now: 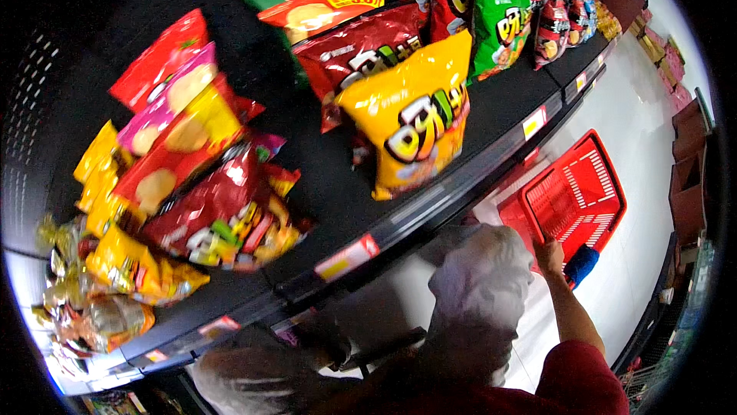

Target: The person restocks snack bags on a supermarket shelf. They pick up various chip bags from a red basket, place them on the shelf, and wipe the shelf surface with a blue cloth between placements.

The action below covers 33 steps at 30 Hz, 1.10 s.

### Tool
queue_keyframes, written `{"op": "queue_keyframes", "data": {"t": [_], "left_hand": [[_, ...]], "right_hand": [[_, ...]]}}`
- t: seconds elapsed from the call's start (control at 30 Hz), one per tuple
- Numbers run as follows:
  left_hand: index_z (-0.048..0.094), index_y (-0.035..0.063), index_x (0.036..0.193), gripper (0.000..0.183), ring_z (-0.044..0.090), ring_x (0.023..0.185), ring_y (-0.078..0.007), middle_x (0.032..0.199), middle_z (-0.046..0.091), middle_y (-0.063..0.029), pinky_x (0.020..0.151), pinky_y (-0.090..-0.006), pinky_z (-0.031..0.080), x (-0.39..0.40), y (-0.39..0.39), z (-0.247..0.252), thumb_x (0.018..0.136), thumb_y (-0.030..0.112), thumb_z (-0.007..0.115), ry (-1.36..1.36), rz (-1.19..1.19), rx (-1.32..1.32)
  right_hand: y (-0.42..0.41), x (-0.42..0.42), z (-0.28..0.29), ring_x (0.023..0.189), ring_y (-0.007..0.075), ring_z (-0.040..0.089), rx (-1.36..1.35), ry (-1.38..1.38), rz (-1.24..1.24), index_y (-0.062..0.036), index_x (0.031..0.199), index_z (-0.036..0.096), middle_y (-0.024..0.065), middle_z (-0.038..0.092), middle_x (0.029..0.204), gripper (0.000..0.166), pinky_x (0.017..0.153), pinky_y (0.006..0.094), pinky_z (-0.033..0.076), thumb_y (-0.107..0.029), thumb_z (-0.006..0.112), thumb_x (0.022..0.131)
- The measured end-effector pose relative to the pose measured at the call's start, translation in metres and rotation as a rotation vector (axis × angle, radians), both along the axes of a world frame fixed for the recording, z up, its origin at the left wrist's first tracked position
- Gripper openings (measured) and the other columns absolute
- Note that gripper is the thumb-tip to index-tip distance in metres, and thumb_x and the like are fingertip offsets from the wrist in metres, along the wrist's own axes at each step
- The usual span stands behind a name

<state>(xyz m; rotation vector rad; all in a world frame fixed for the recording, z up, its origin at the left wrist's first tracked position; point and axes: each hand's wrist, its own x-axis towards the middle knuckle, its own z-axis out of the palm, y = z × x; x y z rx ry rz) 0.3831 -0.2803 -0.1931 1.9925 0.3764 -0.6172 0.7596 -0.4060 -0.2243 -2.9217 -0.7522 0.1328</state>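
Note:
My right hand [550, 256] is closed on the near side of a red plastic shopping basket [604, 184], at the right of the head view. The slotted inside of the basket faces up towards me. Beside that hand is a dark blue piece [581, 268]; whether it belongs to the basket I cannot tell. My left hand is out of view. Before me a black shelf [495, 110] bears upright snack bags: a yellow bag [420, 115] near its edge, a green bag [501, 29] and a maroon bag [230, 213].
Price tags [347, 256] run along the shelf's front edge. More bags, such as a pink one [173, 98], stand at the left. Pale floor [645, 127] stretches along the aisle, with brown boxes [688, 167] on its far side. My grey trouser leg [481, 294] is below the shelf.

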Motion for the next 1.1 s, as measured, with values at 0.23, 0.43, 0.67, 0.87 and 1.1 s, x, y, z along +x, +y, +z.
{"op": "queue_keyframes", "data": {"t": [0.23, 0.43, 0.67, 0.87, 1.1], "left_hand": [[0.065, -0.0015, 0.105, 0.023, 0.062, 0.081, -0.0268, 0.095, 0.065, -0.013, 0.076, -0.0411, 0.052, 0.063, -0.001, 0.007, 0.098, 0.02, 0.057, -0.023, -0.001, -0.079], [0.065, -0.0014, 0.104, 0.023, 0.062, 0.081, -0.0263, 0.094, 0.065, -0.0124, 0.075, -0.0408, 0.052, 0.11, -0.028, 0.014, 0.099, 0.02, 0.057, -0.057, 0.04, -0.096], [0.065, -0.0013, 0.103, 0.023, 0.062, 0.08, -0.0257, 0.093, 0.065, -0.0116, 0.075, -0.0404, 0.052, 0.082, -0.045, 0.011, 0.099, 0.02, 0.057, -0.014, 0.111, 0.011], [0.064, -0.0013, 0.102, 0.022, 0.061, 0.079, -0.0252, 0.092, 0.065, -0.0109, 0.075, -0.0401, 0.052, 0.041, -0.034, 0.002, 0.099, 0.02, 0.057, -0.001, 0.118, 0.08], [0.064, -0.0012, 0.101, 0.022, 0.061, 0.078, -0.0246, 0.091, 0.065, -0.0101, 0.074, -0.0397, 0.052, 0.021, -0.025, 0.002, 0.099, 0.02, 0.057, 0.028, 0.171, 0.118]], "right_hand": [[-0.055, 0.032, -0.04, 0.081, 0.0429, 0.069, -0.118, 0.111, -0.11, -0.0095, 0.112, 0.071, 0.0253, 0.07, 0.089, 0.035, 0.068, 0.0525, 0.052, -0.037, 0.059, 0.093], [-0.03, 0.023, -0.034, 0.084, 0.0428, 0.068, 0.16, 0.171, -0.018, -0.0074, 0.11, 0.069, 0.0248, 0.07, 0.092, 0.037, 0.072, 0.0514, 0.051, -0.036, 0.048, 0.097], [-0.002, 0.011, -0.018, 0.091, 0.04, 0.07, 0.257, 0.298, 0.013, -0.0076, 0.111, 0.069, 0.0216, 0.072, 0.095, 0.035, 0.076, 0.0498, 0.052, -0.03, 0.046, 0.097], [-0.036, 0.073, -0.108, 0.087, 0.0419, 0.071, 0.084, 0.053, 0.096, -0.0045, 0.104, 0.071, 0.0256, 0.071, 0.091, 0.03, 0.075, 0.0532, 0.053, -0.024, 0.05, 0.096], [0.0, 0.073, -0.067, 0.085, 0.0433, 0.071, 0.191, 0.021, 0.009, -0.0002, 0.088, 0.071, 0.0284, 0.07, 0.086, 0.028, 0.073, 0.052, 0.056, -0.021, 0.053, 0.092]]}}
